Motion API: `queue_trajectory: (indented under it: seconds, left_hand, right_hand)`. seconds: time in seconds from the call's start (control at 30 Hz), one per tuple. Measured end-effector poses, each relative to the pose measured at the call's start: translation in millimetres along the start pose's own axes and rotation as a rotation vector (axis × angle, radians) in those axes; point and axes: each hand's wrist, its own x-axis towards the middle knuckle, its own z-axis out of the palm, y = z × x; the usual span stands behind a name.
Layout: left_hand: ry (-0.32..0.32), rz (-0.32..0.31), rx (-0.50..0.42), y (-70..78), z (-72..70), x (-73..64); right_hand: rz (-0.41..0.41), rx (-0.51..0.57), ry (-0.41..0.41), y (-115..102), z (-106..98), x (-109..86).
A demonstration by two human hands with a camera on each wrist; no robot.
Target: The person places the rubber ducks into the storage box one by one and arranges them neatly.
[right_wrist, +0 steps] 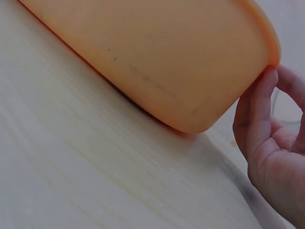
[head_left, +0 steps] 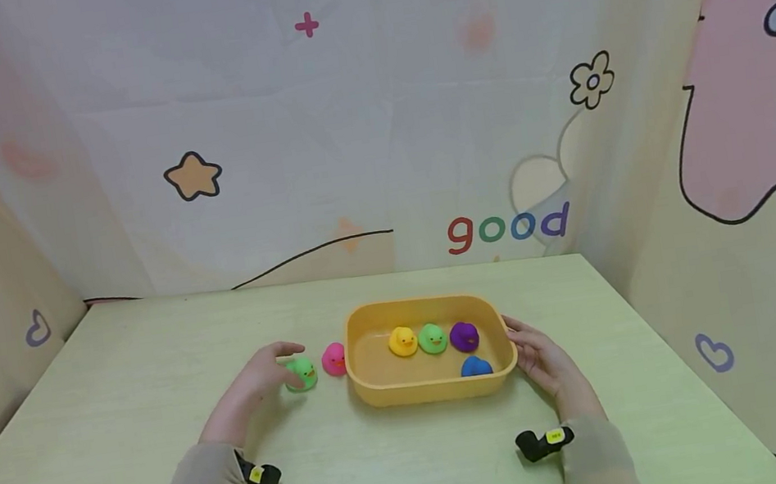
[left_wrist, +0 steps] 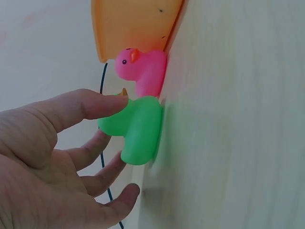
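Tray [head_left: 424,392] sits just right of centre frame; from my station I read the right hand [head_left: 547,356] as steadying it, fingertips touching its right end near the rim, fingers slightly bent, no firm grip visible. Left hand [head_left: 265,373], left of centre, stands half open, thumb and fingers spread about the green duck [head_left: 308,370]; I cannot tell how firm any contact is. Pink duck [head_left: 333,360] sits between that duck and the tray, probably set there for easy reach. Inside: four ducks [head_left: 434,339], blue lowest in frame.
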Motion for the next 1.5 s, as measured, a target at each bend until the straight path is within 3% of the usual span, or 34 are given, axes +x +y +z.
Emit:
queue_trajectory:
  seconds: [0.1, 0.37, 0.97, 1.2, 1.5]
  left_hand:
    - [0.011, -0.027, 0.017, -0.5, 4.2, 2.0]
    - [0.092, -0.095, 0.192, -1.9, 10.4, 4.1]
    - [0.141, -0.103, 0.176, -6.5, 17.7, 6.8]
    - [0.111, -0.093, 0.044, -3.6, 8.8, 5.8]
    - [0.070, -0.026, -0.093, 3.8, -2.7, -0.8]
  right_hand:
    - [-0.005, 0.007, -0.015, -1, 1, -2.0]
    - [-0.004, 0.007, -0.055, -6, 10, -9.7]
    - [0.014, 0.015, -0.014, -1, 1, -0.4]
    - [0.019, 0.023, -0.026, -2, 3, -1.4]
    - [0.003, 0.002, -0.065, -9, 11, -9.2]
